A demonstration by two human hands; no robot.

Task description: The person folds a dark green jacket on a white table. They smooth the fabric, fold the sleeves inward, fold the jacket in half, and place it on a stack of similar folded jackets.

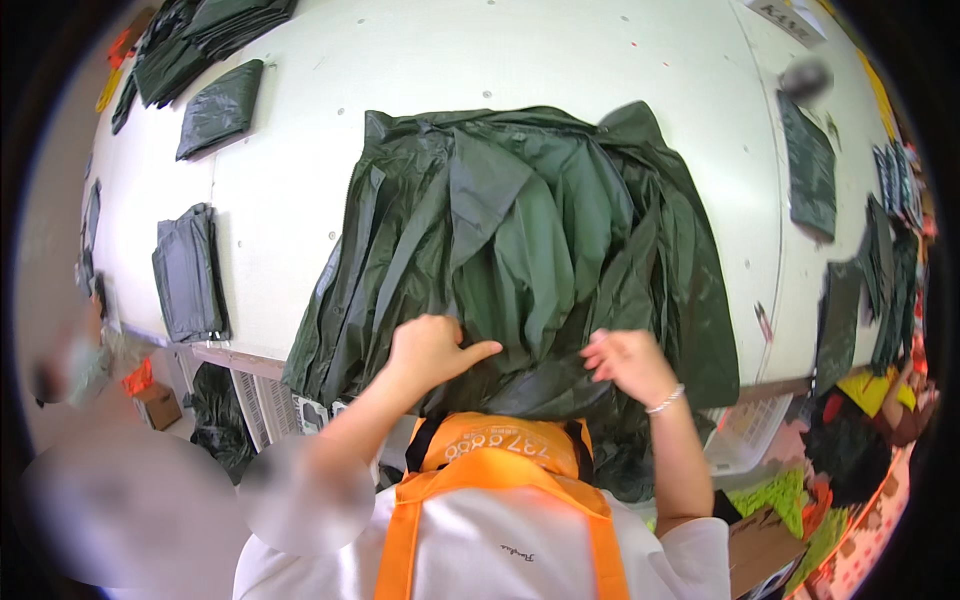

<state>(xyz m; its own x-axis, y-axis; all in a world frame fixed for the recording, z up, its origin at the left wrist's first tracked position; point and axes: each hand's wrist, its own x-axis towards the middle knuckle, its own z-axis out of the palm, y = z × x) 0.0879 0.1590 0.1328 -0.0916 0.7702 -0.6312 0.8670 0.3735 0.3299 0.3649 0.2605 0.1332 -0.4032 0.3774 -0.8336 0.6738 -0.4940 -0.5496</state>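
Gripping green raincoat (520,230) (both hands curled)

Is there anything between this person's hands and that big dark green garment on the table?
Nothing visible. The left hand and right hand both rest directly on the near edge of the dark green garment, pinching its fabric on the white table.

A white tabletop (290,200) carries folded dark green pieces (220,108), a folded grey bundle (187,275) near its left edge, and more dark pieces (810,170) at the right. A small cardboard box (158,405) sits on the floor.
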